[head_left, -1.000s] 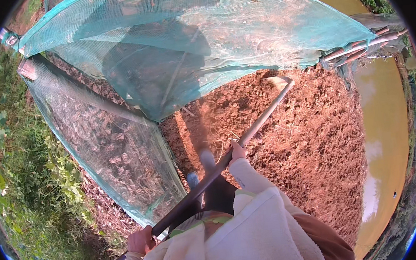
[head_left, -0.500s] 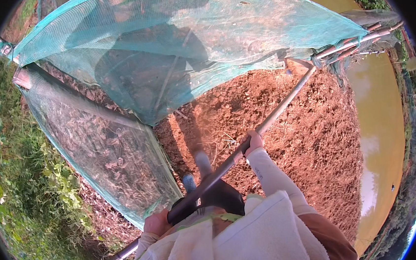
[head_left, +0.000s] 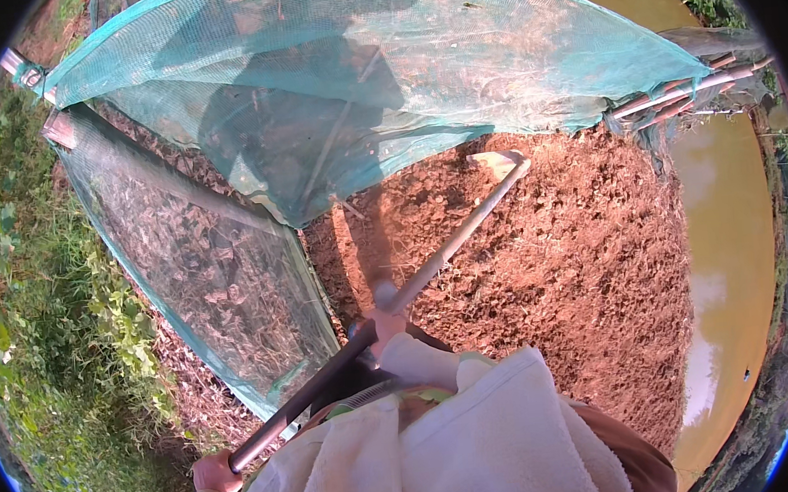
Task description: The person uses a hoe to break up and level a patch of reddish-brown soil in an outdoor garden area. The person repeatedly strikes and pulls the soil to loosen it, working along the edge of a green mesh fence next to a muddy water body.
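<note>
Hoe [head_left: 330, 371] within left fingers [head_left: 215, 475] and right fingers [head_left: 386, 325], blade [head_left: 496, 162] well beyond.

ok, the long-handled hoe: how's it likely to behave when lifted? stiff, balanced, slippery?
The hoe is probably stiff: its long shaft looks straight between the hands. Likely head-heavy, since the broad blade sits at the far end. The shaft may slide a bit in the grip; it looks smooth and shiny near the left hand.

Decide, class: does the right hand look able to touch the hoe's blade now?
Probably not: the right hand grips the shaft, and a long stretch of it separates hand from blade.
</note>
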A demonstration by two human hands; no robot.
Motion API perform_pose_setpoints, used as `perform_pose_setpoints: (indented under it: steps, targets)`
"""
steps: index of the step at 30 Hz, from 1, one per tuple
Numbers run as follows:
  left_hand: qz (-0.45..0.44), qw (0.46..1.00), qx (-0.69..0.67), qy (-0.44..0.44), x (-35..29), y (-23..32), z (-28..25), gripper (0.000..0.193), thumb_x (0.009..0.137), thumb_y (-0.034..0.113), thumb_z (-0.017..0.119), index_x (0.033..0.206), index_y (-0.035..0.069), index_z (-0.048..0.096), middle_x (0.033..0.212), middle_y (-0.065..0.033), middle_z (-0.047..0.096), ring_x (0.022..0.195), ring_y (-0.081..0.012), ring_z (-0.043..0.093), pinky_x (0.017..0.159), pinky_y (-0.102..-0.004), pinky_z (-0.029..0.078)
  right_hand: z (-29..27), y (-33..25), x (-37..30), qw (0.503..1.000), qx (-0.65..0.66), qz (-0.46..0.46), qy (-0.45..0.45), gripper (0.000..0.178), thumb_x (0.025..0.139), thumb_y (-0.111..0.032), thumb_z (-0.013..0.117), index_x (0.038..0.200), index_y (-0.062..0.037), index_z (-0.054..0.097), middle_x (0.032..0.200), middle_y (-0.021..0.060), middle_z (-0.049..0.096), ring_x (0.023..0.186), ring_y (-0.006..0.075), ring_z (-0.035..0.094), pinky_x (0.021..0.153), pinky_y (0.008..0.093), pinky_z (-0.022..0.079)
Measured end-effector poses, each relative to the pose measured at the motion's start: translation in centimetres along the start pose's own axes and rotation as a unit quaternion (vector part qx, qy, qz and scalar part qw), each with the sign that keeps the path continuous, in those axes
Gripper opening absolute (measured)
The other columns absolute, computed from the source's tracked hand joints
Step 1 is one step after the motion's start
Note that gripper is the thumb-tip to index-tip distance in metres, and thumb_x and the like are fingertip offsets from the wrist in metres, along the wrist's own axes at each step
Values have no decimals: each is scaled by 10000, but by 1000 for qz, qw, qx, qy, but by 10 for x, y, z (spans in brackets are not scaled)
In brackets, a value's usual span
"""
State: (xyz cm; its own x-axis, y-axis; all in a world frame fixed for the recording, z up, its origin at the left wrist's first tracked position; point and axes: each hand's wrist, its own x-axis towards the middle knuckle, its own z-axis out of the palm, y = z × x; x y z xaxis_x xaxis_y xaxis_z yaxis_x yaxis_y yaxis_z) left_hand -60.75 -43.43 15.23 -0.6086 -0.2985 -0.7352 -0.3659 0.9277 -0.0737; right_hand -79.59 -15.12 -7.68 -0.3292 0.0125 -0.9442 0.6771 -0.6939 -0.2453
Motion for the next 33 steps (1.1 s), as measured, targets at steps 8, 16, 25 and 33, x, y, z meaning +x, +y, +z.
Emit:
perform_pose_setpoints:
  steps: [8,16,25,33]
  targets:
    - [34,994,-58,-84,61,136,14,216,712,317,536,824,137,577,748,-136,604,748,-321,591,652,-413,446,-53,-145,72,983,-6,-164,76,118,729,-51,551,709,-61,436,539,64,447,446,198,453,437,348,426]
    - [80,994,-39,-69,28,69,10,240,635,302,615,781,116,574,659,-135,597,639,-327,591,580,-423,463,-59,-48,97,970,-93,-136,181,154,678,-86,610,741,-38,478,555,80,469,465,208,491,421,343,406]
    - [47,998,30,1,5,-21,39,166,585,266,641,698,148,609,604,-82,595,571,-279,589,528,-381,464,-33,3,-18,997,-73,-15,-25,123,723,-75,561,815,2,536,724,120,552,655,232,561,600,338,470]
    - [224,971,-74,46,109,173,27,224,678,275,594,808,102,535,675,-146,586,636,-347,577,570,-463,442,-54,-179,22,974,74,-199,74,141,736,-78,568,684,-53,440,558,71,462,483,188,472,470,320,427]
